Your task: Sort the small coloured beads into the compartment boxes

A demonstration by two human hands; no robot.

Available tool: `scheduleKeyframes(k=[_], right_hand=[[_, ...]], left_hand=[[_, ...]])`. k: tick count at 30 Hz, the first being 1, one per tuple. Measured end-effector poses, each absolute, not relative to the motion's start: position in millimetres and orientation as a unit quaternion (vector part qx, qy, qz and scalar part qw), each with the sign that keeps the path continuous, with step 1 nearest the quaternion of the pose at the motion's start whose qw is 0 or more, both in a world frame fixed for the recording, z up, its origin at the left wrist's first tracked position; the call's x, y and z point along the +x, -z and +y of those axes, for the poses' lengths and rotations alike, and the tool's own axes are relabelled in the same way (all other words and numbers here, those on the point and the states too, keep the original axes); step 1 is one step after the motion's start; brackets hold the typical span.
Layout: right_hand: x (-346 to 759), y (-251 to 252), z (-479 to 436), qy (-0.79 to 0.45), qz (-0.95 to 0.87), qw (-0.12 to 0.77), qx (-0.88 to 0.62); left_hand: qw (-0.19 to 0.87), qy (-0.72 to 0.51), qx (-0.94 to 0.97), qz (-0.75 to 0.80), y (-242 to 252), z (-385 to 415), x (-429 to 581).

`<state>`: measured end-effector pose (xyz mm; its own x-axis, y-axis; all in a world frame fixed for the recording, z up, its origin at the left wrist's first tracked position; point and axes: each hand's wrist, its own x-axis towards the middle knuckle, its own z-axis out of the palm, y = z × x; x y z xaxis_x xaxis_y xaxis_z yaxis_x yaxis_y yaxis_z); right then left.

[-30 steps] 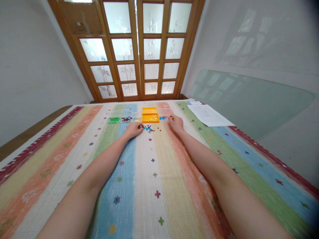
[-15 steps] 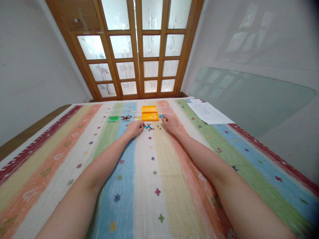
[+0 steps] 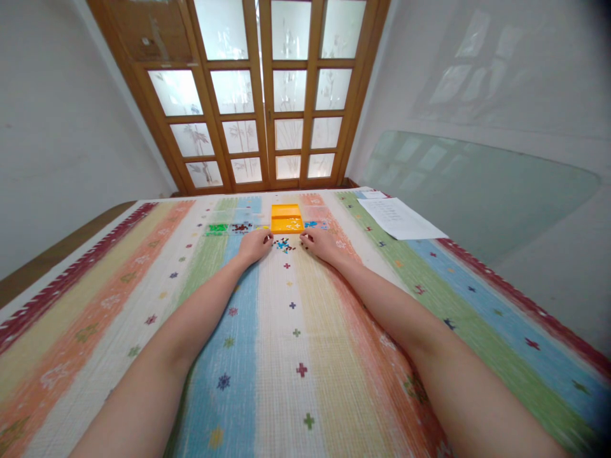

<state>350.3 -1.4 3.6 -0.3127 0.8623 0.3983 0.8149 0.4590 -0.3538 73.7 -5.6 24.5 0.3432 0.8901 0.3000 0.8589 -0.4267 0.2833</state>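
Note:
A small pile of blue and dark brown bead-like pieces (image 3: 283,244) lies on the striped cloth between my hands. My left hand (image 3: 255,247) is at the pile's left side, its fingers curled into a pinch; anything in them is too small to make out. On the right, my right hand (image 3: 319,243) rests low beside the pile, thumb and fingertips close together, their contents also unclear. Just beyond is an open yellow box (image 3: 287,219) with white pieces in its near part. Blue pieces (image 3: 312,224) lie in a clear container right of it.
Left of the yellow box, clear compartments hold green pieces (image 3: 218,228), dark brown pieces (image 3: 242,227) and yellow pieces (image 3: 262,227). Printed paper sheets (image 3: 401,218) lie at the far right of the table. Walls and a glazed wooden door (image 3: 267,114) stand beyond.
My right hand has moved left and nearer, away from the blue pieces' container to the pile's right edge. My left hand has drawn slightly left from the pile.

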Motion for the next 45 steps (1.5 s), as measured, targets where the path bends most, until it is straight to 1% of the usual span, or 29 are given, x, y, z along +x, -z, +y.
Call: scheduleKeyframes(k=[5, 8, 12, 15, 20, 28, 35, 41, 45], right_hand=[[355, -2, 0, -0.045, -0.81, 0.267, -0.521], [359, 0, 4, -0.054, -0.823, 0.251, -0.507], [362, 3, 8, -0.054, -0.842, 0.223, -0.489], [362, 4, 8, -0.05, -0.844, 0.226, -0.484], [361, 4, 7, -0.057, -0.843, 0.24, -0.477], [357, 7, 9, -0.083, -0.839, 0.256, -0.473], [350, -2, -1, -0.087, -0.825, 0.255, -0.498], [319, -15, -12, -0.103, -0.841, 0.25, -0.47], [278, -22, 1, -0.096, -0.859, 0.246, -0.438]], left_hand=[[0.042, -0.283, 0.745, 0.602, -28, 9, 48], [0.057, -0.36, 0.666, 0.651, -28, 22, 24], [0.04, -0.464, 0.546, 0.697, -24, 38, -12], [0.046, -0.492, 0.48, 0.725, -18, 46, -37], [0.05, -0.496, 0.421, 0.758, -7, 52, -57], [0.089, -0.448, 0.418, 0.785, -7, 53, -58], [0.086, -0.458, 0.435, 0.77, -1, 54, -59], [0.094, -0.471, 0.456, 0.749, -2, 47, -47], [0.097, -0.467, 0.47, 0.743, -3, 45, -41]])
